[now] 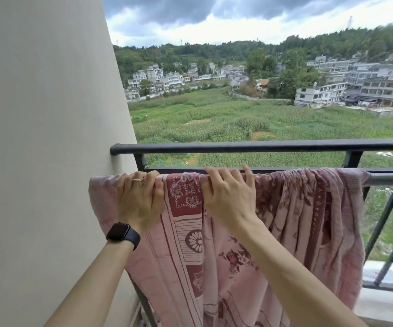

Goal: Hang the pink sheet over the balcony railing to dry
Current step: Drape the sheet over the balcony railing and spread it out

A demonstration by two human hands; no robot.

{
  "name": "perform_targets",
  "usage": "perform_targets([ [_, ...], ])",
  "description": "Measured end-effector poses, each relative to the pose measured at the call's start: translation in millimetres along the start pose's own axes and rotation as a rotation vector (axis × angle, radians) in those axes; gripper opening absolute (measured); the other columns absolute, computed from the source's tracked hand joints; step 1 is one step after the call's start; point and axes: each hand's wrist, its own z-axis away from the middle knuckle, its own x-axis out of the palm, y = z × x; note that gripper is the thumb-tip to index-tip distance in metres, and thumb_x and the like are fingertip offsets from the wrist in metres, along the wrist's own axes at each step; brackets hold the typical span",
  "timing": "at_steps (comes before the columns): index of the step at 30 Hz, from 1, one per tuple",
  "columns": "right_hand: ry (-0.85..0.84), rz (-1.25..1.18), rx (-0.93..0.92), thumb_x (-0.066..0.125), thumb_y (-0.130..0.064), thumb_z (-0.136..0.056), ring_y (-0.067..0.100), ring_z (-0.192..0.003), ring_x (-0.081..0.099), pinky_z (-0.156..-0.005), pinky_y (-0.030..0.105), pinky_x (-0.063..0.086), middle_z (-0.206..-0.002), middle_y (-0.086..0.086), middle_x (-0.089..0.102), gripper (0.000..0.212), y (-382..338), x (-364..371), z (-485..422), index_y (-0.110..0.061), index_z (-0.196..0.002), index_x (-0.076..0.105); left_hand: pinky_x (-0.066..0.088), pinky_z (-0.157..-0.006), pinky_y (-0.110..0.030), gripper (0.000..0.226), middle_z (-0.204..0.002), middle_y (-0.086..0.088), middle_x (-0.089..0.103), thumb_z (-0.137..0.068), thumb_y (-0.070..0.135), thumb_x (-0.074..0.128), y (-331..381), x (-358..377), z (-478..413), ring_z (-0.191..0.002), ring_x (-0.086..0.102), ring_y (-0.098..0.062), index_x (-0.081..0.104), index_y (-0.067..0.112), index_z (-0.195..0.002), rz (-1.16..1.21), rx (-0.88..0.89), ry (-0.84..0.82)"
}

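The pink sheet (pixel 289 215), printed with dark red flowers and borders, is draped over the lower bar of the balcony railing (pixel 388 179) and hangs down on my side. My left hand (pixel 140 199), with a ring and a black watch on the wrist, grips the sheet's top fold on the bar near the wall. My right hand (pixel 229 197) grips the same fold a little to the right, fingers curled over the bar. To the right of my hands the sheet is bunched in folds.
A beige wall (pixel 44 138) closes the left side, touching the sheet's left edge. A thicker dark top rail (pixel 261 146) runs above and beyond the draped bar. Slanted balusters (pixel 384 223) stand at the right. Beyond lie green fields and buildings far below.
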Motion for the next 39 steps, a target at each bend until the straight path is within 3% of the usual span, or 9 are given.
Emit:
perform_targets([
  [3,0.018,0.095,-0.051,0.026,-0.053,-0.105,0.022,-0.093,0.055,-0.099,0.043,0.028,-0.095,-0.005,0.065,0.045,13.1,5.8,2.9,-0.029,-0.103,0.063,0.030,-0.098,-0.045,0.036,-0.097,0.000,0.053,-0.101,0.043,0.021,-0.4,1.2,-0.5,-0.095,0.040,-0.022,0.052,0.023,-0.104,-0.012,0.014,0.020],
  [6,0.161,0.157,-0.019,0.032,-0.049,-0.106,0.023,-0.089,0.054,-0.101,0.046,0.028,-0.086,-0.005,0.061,0.041,64.2,-5.2,11.8,-0.026,-0.096,0.064,0.030,-0.096,-0.045,0.043,-0.096,0.000,0.053,-0.102,0.046,0.017,-4.2,3.2,-2.6,-0.093,0.041,-0.022,0.053,0.023,-0.105,-0.024,0.041,0.038],
  [10,0.181,0.206,0.075,0.033,-0.042,-0.106,0.024,-0.111,0.051,-0.114,0.055,0.017,-0.104,-0.006,0.060,0.036,115.1,-23.6,25.0,-0.026,-0.098,0.064,0.030,-0.096,-0.047,0.044,-0.095,-0.001,0.053,-0.101,0.046,0.018,-3.4,3.7,-4.5,-0.093,0.042,-0.022,0.053,0.022,-0.106,-0.022,0.059,0.022],
  [15,0.177,0.031,0.162,0.034,-0.038,-0.099,0.021,-0.132,0.043,-0.119,0.054,0.003,-0.130,-0.003,0.058,0.034,63.6,-15.8,16.5,-0.024,-0.115,0.061,0.030,-0.101,-0.050,0.033,-0.092,-0.003,0.050,-0.100,0.042,0.024,2.5,3.7,-1.7,-0.094,0.041,-0.024,0.049,0.021,-0.099,-0.013,-0.063,0.030],
  [20,0.050,0.021,-0.040,0.031,-0.045,-0.105,0.021,-0.106,0.056,-0.115,0.049,0.019,-0.106,-0.006,0.065,0.038,2.9,8.3,7.3,-0.026,-0.112,0.063,0.027,-0.097,-0.046,0.031,-0.091,-0.006,0.053,-0.098,0.041,0.027,1.0,4.7,-1.5,-0.093,0.041,-0.026,0.050,0.019,-0.097,-0.031,-0.028,0.065],
  [24,0.118,0.124,-0.074,0.028,-0.047,-0.107,0.022,-0.096,0.056,-0.105,0.049,0.025,-0.091,-0.008,0.062,0.039,39.2,1.0,9.3,-0.029,-0.101,0.062,0.028,-0.101,-0.048,0.039,-0.094,-0.003,0.053,-0.099,0.046,0.021,-2.0,8.2,-0.5,-0.095,0.045,-0.027,0.051,0.021,-0.100,-0.039,-0.011,0.054],
  [28,0.132,0.165,0.030,0.028,-0.040,-0.106,0.025,-0.116,0.051,-0.113,0.055,0.015,-0.106,-0.007,0.063,0.038,86.1,-17.2,20.9,-0.028,-0.101,0.064,0.030,-0.098,-0.047,0.037,-0.095,0.001,0.050,-0.099,0.045,0.024,-3.3,10.2,-1.8,-0.093,0.043,-0.024,0.054,0.022,-0.101,-0.034,0.024,0.071],
  [32,0.134,0.097,0.120,0.035,-0.028,-0.094,0.024,-0.131,0.043,-0.116,0.055,0.002,-0.126,-0.003,0.060,0.033,62.8,-17.0,16.6,-0.024,-0.106,0.065,0.029,-0.099,-0.046,0.032,-0.092,0.002,0.047,-0.098,0.042,0.028,0.7,10.8,-2.3,-0.091,0.041,-0.022,0.053,0.022,-0.096,-0.029,-0.036,0.076],
  [39,0.109,0.110,-0.075,0.030,-0.050,-0.106,0.019,-0.097,0.057,-0.107,0.046,0.021,-0.094,-0.012,0.064,0.037,36.2,3.5,7.3,-0.032,-0.105,0.062,0.030,-0.098,-0.045,0.034,-0.092,0.003,0.051,-0.101,0.043,0.026,-12.0,7.9,-2.7,-0.090,0.042,-0.020,0.053,0.022,-0.100,-0.025,0.042,0.056],
])
